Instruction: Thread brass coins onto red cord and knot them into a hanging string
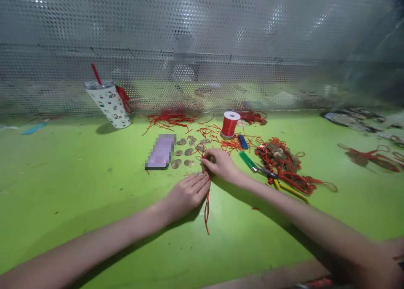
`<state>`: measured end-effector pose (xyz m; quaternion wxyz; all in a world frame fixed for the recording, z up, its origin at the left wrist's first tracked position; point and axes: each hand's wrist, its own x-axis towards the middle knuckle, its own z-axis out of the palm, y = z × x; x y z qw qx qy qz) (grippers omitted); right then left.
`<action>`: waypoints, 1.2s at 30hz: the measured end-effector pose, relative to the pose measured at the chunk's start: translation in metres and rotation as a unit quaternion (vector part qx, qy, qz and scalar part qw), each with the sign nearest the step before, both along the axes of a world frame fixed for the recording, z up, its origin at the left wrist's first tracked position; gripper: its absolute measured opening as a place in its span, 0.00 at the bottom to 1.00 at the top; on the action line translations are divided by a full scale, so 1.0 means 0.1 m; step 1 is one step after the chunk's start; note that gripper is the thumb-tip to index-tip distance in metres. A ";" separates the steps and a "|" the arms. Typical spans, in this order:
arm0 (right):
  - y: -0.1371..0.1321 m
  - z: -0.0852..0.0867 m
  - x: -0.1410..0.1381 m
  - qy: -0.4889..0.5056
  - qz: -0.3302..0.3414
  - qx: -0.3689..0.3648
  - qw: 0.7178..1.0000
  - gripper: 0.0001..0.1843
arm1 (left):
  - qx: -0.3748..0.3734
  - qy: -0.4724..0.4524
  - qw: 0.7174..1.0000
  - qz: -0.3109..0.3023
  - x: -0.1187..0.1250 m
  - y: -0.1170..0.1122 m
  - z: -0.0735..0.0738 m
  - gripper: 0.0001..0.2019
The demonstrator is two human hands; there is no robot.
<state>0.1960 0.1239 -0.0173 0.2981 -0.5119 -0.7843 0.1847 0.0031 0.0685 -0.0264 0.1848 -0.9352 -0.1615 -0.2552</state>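
A thin red cord [206,213] runs between my two hands at the middle of the green table, its looped tail hanging toward me. My left hand [191,191] lies low with its fingers together, pressing the cord at the fingertips. Just beyond it, my right hand [219,162] pinches the same cord between thumb and index finger, and a small loop stands up past the fingertips. Any knot between the fingers is hidden. Several round brass-coloured coins [188,152] lie just past the hands, to the left.
A phone [161,151] lies left of the coins. Beyond stand a patterned tumbler [110,105] and a red cord spool [230,124]. To the right are a blue lighter [243,141], a green lighter [248,161], yellow-handled pliers [292,191] and a pile of corded coins [279,156].
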 end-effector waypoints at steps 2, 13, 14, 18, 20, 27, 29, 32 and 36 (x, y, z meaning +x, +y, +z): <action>0.02 -0.03 0.00 -0.023 0.002 0.028 0.999 0.07 | -0.003 0.007 1.000 0.000 0.01 0.00 0.00 0.17; 0.07 -0.05 0.04 -0.026 -0.011 0.053 0.998 0.10 | -0.021 0.002 1.000 0.014 0.07 -0.08 -0.02 0.16; 0.07 -0.02 0.06 -0.004 -0.001 0.047 0.999 0.08 | -0.024 0.002 1.000 0.014 0.07 -0.08 -0.02 0.15; -0.08 0.09 0.17 0.059 0.086 0.021 0.994 0.05 | -0.029 -0.003 0.999 0.021 0.06 -0.07 -0.03 0.15; -0.22 0.12 0.23 0.038 0.137 0.045 0.989 0.05 | -0.030 0.005 0.999 0.024 0.06 -0.07 -0.03 0.16; -0.46 -0.01 0.31 -0.005 0.184 0.107 0.977 0.13 | 0.017 0.032 0.999 0.029 0.05 -0.13 0.04 0.17; -0.46 -0.04 0.31 -0.008 0.173 0.114 0.978 0.13 | 0.041 0.032 0.998 0.022 0.06 -0.19 0.07 0.17; -0.47 -0.03 0.30 -0.017 0.169 0.122 0.978 0.13 | 0.058 0.012 0.998 -0.006 0.05 -0.30 0.13 0.15; -0.50 -0.01 0.30 -0.030 0.165 0.120 0.979 0.14 | 0.031 -0.015 0.997 -0.062 0.00 -0.39 0.18 0.16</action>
